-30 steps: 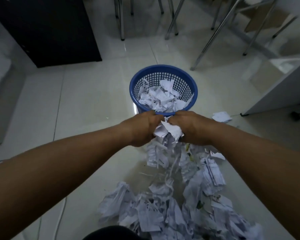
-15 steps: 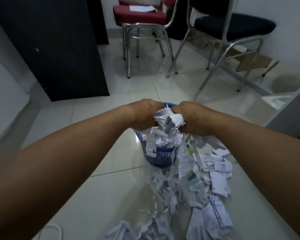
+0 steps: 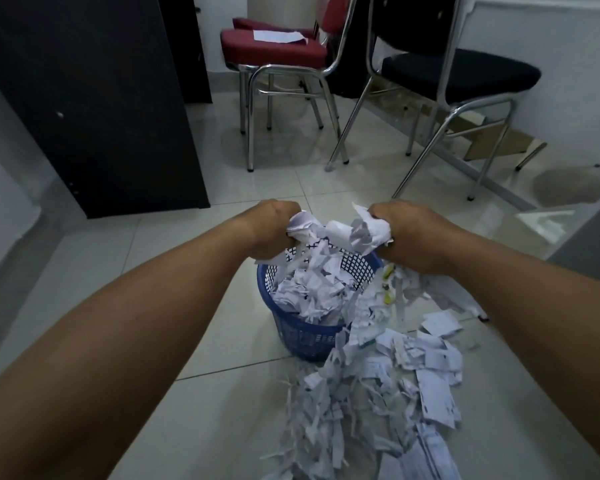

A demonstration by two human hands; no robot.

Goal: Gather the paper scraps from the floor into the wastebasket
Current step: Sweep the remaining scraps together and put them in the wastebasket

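Finding: your left hand [image 3: 270,233] and right hand [image 3: 413,239] are both clenched on one bundle of paper scraps [image 3: 340,233], held between them above the mouth of the blue wastebasket [image 3: 302,337]. The wastebasket stands upright on the tiled floor [image 3: 205,393] and is already well filled.

Defect: the bundle is not contained. Loose strips [image 3: 430,292] hang from under your right hand, outside the rim on that side. In my judgement they would land on the floor if you let go here.

Recommended:
- Bring both hands a little to your left so the whole bundle sits over the opening.
- Lower it until the trailing strips are inside the rim, then release both hands together.
- Press the load straight down, not sideways. The wastebasket looks light and could tip.

Outstanding: a large heap of scraps [image 3: 378,393] lies on the floor in front of the wastebasket, touching its wall. Several more loads appear necessary. Take smaller, tighter handfuls to reduce spillage.
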